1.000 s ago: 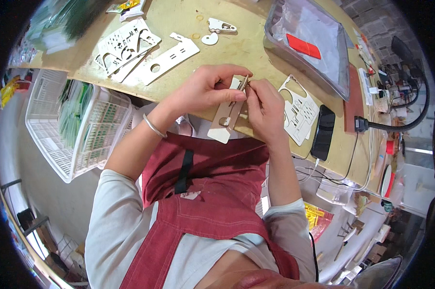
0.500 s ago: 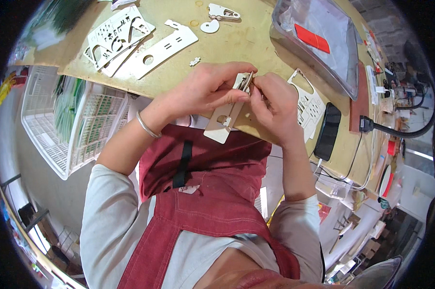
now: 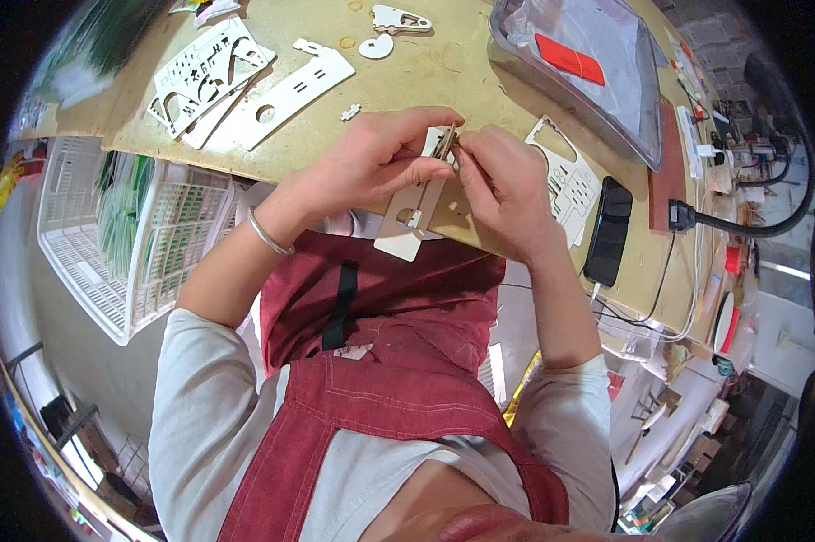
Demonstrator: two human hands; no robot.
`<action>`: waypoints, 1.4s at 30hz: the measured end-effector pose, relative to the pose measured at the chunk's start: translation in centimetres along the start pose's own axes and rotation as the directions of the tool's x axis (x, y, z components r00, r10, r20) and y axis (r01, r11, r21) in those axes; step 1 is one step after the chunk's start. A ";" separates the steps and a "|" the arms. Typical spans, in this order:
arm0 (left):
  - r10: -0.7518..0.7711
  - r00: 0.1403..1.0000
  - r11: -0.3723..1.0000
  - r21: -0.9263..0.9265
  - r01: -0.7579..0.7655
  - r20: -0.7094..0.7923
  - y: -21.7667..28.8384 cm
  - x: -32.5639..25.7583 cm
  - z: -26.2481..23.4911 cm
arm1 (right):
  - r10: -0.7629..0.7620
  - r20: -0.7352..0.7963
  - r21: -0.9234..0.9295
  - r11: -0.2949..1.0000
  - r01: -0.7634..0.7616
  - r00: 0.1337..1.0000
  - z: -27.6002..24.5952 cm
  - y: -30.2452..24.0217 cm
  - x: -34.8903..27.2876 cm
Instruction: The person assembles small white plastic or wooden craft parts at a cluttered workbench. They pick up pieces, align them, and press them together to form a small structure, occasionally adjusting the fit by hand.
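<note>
Over the table's near edge I hold a partly joined assembly of thin pale wooden panels (image 3: 401, 237), its lower end jutting out toward my apron. My left hand (image 3: 371, 163) grips its upper part between thumb and forefinger, with the other fingers hidden behind. Close beside it, my right hand (image 3: 505, 185) is closed in a pinch at the assembly's top right edge. Whatever small piece lies between the right fingertips is hidden. A tiny notched wooden piece (image 3: 350, 112) lies on the table just beyond my left hand.
Cut-out wooden sheets (image 3: 213, 72), a long slotted panel (image 3: 303, 93) and a round piece (image 3: 377, 46) lie on the table. At right are another cut sheet (image 3: 570, 185), a black phone (image 3: 609, 232) on a cable, and a grey bin (image 3: 581, 99). A white basket (image 3: 136, 271) stands left.
The whole table scene has shifted slightly left and up in view. Both hands keep their hold on the assembly, with only slight movement of the fingers.
</note>
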State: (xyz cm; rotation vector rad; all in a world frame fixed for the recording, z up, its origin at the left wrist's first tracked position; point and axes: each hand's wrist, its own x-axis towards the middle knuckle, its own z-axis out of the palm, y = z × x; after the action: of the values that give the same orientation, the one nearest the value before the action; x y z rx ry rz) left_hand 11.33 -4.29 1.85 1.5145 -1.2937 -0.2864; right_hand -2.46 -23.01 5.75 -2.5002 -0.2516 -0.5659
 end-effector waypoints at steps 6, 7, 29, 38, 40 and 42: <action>-0.008 1.000 1.000 0.001 0.008 0.004 0.5 0.1 -0.1 | 0.099 -0.094 0.122 0.989 -0.087 0.991 1.2 0.3 -1.1; -0.006 1.000 1.000 -0.002 0.006 0.008 0.4 0.1 -0.1 | 0.100 -0.108 0.131 0.988 -0.086 0.989 1.5 0.3 -1.2; -0.054 0.998 0.998 -0.032 0.055 0.039 0.1 0.2 -0.3 | 0.139 -0.071 0.026 0.990 -0.138 0.988 -0.6 0.2 -1.3; -0.071 0.997 0.985 -0.156 0.072 0.014 1.7 0.5 -1.0 | 0.424 -0.086 0.250 0.885 -0.392 0.902 -0.4 -1.0 -3.2; -0.094 0.995 0.979 -0.180 0.096 0.018 2.6 0.2 -1.2 | 0.477 -0.072 0.336 0.839 -0.429 0.876 -0.8 -1.6 -3.5; -0.096 0.995 0.978 -0.187 0.098 0.018 3.2 -0.3 -1.3 | 0.484 -0.078 0.391 0.819 -0.420 0.872 -1.2 -2.4 -3.7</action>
State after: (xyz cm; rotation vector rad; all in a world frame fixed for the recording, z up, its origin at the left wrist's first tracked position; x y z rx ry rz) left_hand 10.40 -2.85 4.82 1.4180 -1.1674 -0.4660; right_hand -6.92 -21.90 6.20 -2.0306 0.2864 -0.4800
